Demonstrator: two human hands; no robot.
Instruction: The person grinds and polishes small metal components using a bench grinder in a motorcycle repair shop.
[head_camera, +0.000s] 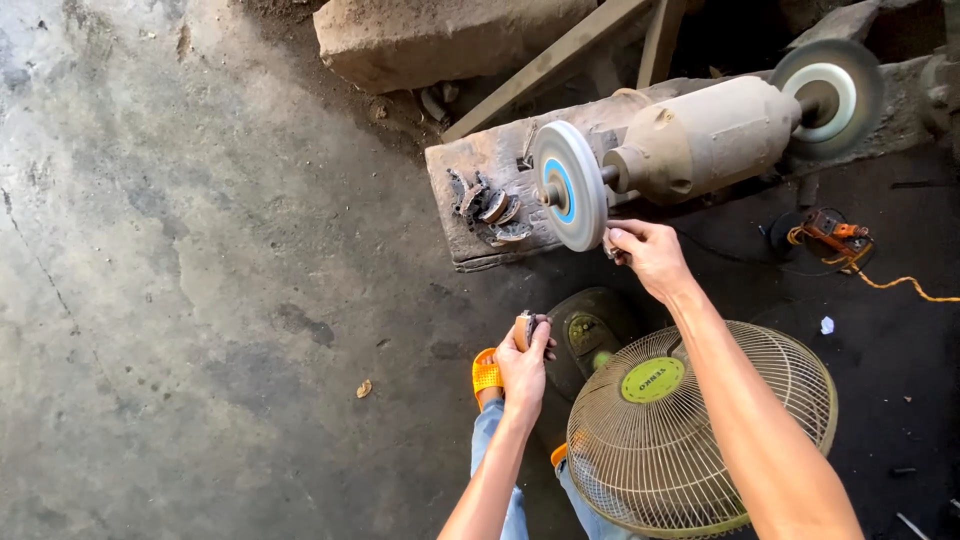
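Up close, right hand (648, 256) presses metal against round grinding wheel (568, 186).

Bench grinder on a block, a fan standing in front of it, two hands between them.

The bench grinder (690, 140) is sitting on a long block (490, 160), with one grinding wheel (568, 185) at its left end and a second wheel (830, 95) at its right end. A heap of small metal pieces (490, 210) is lying on the block, just left of the left wheel. The right hand (650, 255) is staying just below this wheel, pressing a small piece against it. The left hand (525, 365) is lying lower and to the left, gripping another piece (524, 328). The fan (700, 430) is standing under the right forearm, its base (590, 330) between both hands. A power tool (835, 232) is lying on the floor (200, 300) at the right.
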